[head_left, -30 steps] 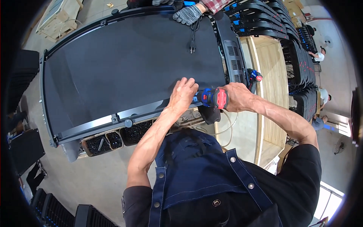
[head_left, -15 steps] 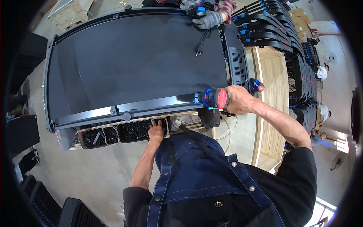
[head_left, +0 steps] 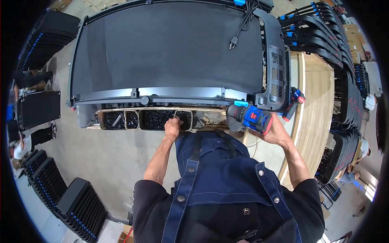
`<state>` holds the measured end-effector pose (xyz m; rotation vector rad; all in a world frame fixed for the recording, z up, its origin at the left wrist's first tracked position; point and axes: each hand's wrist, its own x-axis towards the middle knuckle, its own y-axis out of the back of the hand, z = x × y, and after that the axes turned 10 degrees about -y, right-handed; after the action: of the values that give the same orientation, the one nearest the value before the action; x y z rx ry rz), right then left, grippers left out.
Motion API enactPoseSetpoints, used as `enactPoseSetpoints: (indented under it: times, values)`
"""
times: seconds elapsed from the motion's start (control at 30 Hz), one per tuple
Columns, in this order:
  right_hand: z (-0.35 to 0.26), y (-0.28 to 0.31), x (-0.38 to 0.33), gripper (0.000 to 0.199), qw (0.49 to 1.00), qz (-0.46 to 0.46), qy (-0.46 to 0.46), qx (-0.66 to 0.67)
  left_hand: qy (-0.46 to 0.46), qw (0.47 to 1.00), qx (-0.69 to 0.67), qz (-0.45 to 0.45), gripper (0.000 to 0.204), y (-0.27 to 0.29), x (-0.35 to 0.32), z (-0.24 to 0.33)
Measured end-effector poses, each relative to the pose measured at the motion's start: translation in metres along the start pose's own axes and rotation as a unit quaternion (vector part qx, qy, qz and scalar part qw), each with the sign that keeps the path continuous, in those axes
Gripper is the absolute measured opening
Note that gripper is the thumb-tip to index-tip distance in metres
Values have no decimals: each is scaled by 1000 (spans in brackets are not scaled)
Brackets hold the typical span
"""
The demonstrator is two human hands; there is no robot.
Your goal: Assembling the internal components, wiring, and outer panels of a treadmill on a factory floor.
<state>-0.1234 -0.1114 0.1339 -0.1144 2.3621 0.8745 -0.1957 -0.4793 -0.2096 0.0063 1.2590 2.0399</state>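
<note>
My right hand grips the drill at one o'clock, and, apart from it, my left hand, its hold unclear, seems to be picking parts from the bins at eleven, needing a sure pinch next.

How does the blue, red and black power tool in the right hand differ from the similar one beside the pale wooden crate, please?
The bare right hand grips the held power tool, while no hand touches the second power tool beside the pale wooden crate. The held power tool looks larger in this view; the second power tool looks smaller. Both share blue, red and black colouring.
</note>
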Motion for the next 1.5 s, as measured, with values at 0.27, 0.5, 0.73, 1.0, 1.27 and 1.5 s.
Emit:
enactPoseSetpoints:
  times: [0.27,0.5,0.73,1.0,1.27,1.5]
  values:
    - [35,-66,6,43,989,-82,-15,125,88,983,-113,112,11,17,-11,21]
    - [33,-84,4,44,972,-89,22,218,172,564,-806,52,22,70,-23,98]
    - [44,-90,4,46,953,-105,29,282,149,471,-867,69,26,100,-29,159]
    - [38,-86,-8,44,964,-41,41,260,178,489,-851,75,29,113,-24,179]
    - [32,-78,-24,45,952,-5,-21,306,97,571,-812,65,33,129,-4,211]
    - [-19,-1,-13,41,995,43,-87,30,81,471,-866,-145,34,137,10,239]
